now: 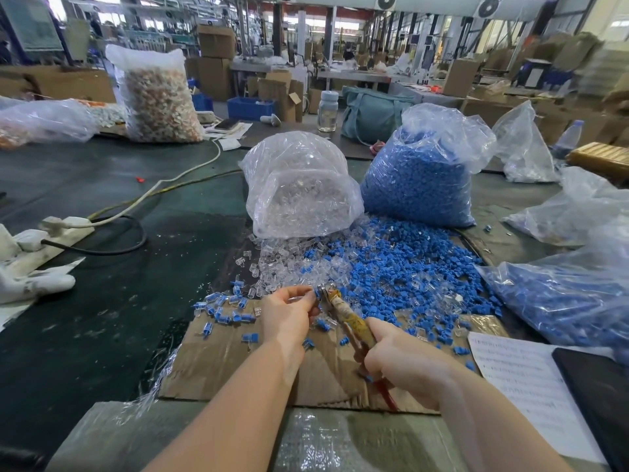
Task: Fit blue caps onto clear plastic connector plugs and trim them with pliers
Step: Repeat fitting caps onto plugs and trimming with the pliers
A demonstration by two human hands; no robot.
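left hand [287, 313]: pinching a capped plug [315, 294] above the cardboard [218, 362]. right hand [405, 362]: gripping pliers [343, 315], nose touching the plug. loose caps [391, 267] and clear plugs [289, 264] lying before two bags [422, 178].

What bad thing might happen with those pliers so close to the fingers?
The left hand pinches a small plug right at the tip of the pliers, so the pliers might nip a fingertip. The right hand squeezes the handles; a slip could send the plug flying into the loose pile of blue caps.
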